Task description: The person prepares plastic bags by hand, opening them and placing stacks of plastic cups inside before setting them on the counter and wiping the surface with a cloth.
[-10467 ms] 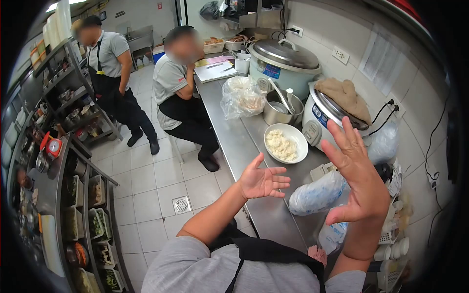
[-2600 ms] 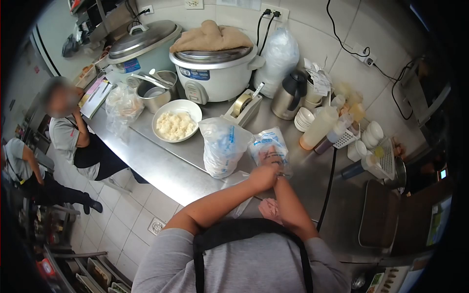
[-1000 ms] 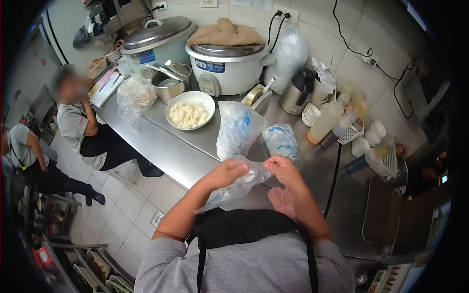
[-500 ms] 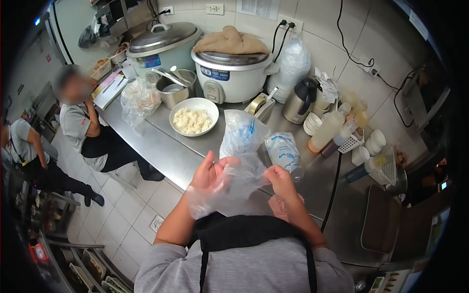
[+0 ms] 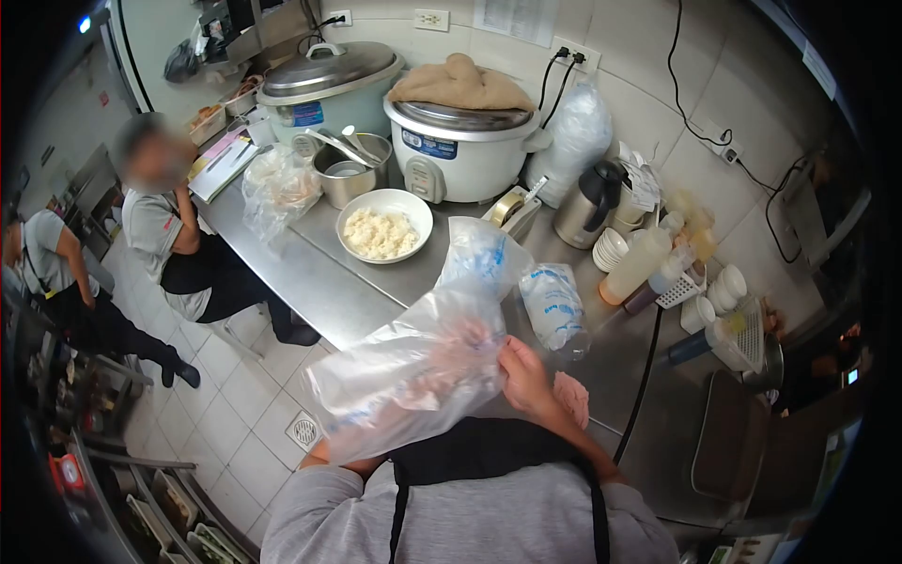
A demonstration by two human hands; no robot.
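A clear plastic bag (image 5: 376,381) with faint blue print is spread over my left hand and forearm. My left hand (image 5: 460,348) shows blurred through the film, so its fingers are hard to make out; it looks to be inside the bag. At the bag's right edge, my right hand (image 5: 528,378) pinches the plastic between thumb and fingers. Just beyond lie two packs with blue print, one pack (image 5: 477,252) partly behind the bag, the other pack (image 5: 552,303) to its right. A white bowl (image 5: 423,233) holding cooked rice (image 5: 378,232) stands farther back on the steel counter.
Behind the bowl are two rice cookers, a white one (image 5: 470,155) with a brown cloth and a greenish one (image 5: 334,103). A steel pot (image 5: 352,183), tape dispenser (image 5: 517,209), thermos (image 5: 584,205) and sauce bottles (image 5: 634,268) line the counter. Two people are at left.
The crumpled plastic bag has been opened out and drawn down over my left hand and forearm. My right hand keeps its pinch on the bag. The view has shifted slightly.
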